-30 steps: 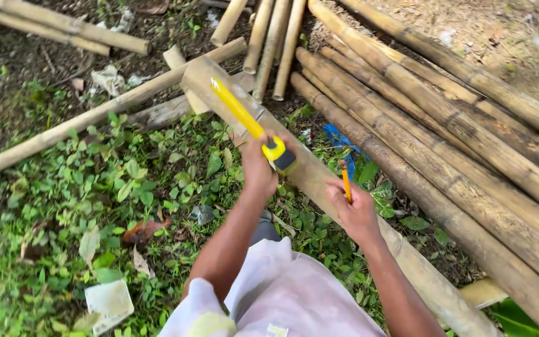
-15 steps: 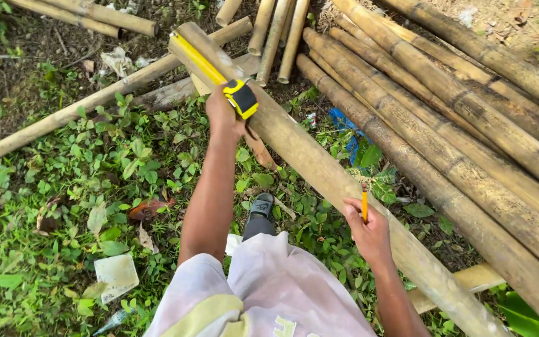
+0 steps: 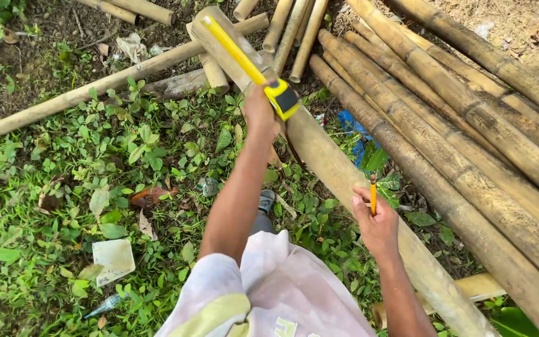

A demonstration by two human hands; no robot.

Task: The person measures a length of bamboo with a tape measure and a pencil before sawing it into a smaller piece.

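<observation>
While bamboo poles [image 3: 469, 106] lie stacked along the right, one thick bamboo pole [image 3: 338, 168] runs diagonally from top centre to bottom right over weedy ground [image 3: 95, 187]. Left hand [image 3: 261, 115] sits on it, fingers closed round a yellow tape measure [image 3: 282, 98]; its yellow blade [image 3: 232, 50] is stretched flat along the pole to the cut end. Right hand [image 3: 377, 226] rests against the pole lower down, fingers curled tight on an orange pencil [image 3: 373, 195] held upright, touching the pole's edge. Paper scrap [image 3: 113, 259] lies in the weeds, well apart.
</observation>
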